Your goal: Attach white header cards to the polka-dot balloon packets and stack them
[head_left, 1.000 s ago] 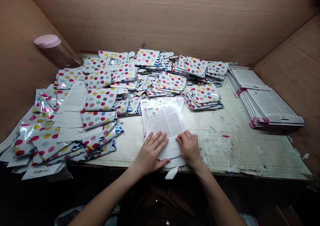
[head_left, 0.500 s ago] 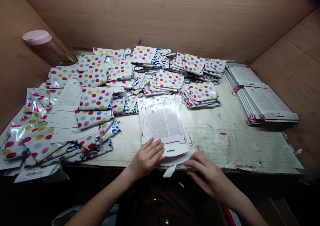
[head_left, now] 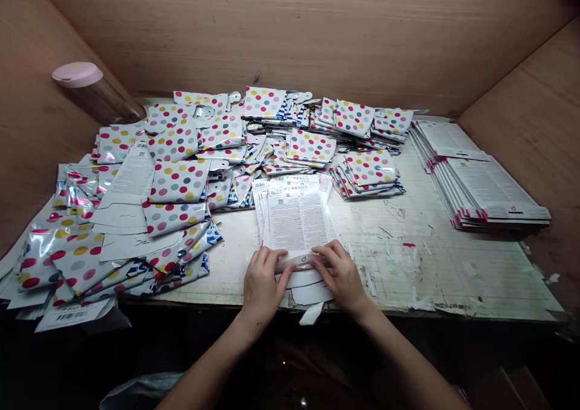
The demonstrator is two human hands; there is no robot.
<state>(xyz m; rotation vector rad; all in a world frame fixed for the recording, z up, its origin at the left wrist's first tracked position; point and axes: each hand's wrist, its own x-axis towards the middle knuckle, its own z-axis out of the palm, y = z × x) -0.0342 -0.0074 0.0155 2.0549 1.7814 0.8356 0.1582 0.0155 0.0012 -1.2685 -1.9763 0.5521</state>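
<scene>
A small stack of printed white cards lies in front of me near the table's edge. My left hand (head_left: 265,280) pinches the near edge of the top card (head_left: 296,223) at its left side. At the right side of that same edge, my right hand (head_left: 343,275) grips with thumb and fingers. Between the hands the card's end flap (head_left: 299,261) is bent upward. Under it, the plain white ends of other cards (head_left: 312,294) stick out toward me, and a white paper strip (head_left: 311,314) hangs over the edge.
Folded polka-dot foil packets (head_left: 179,180) are heaped at the left, with more packets (head_left: 372,167) along the back. Stacked finished-looking cards (head_left: 492,186) lie at the right. A pink-lidded bottle (head_left: 78,75) stands back left. Wooden panels (head_left: 317,29) enclose the table (head_left: 435,271).
My right hand has come in from the lower right onto the top card's near edge. My left hand has gone from lying flat to pinching that edge, and the flap has bent up.
</scene>
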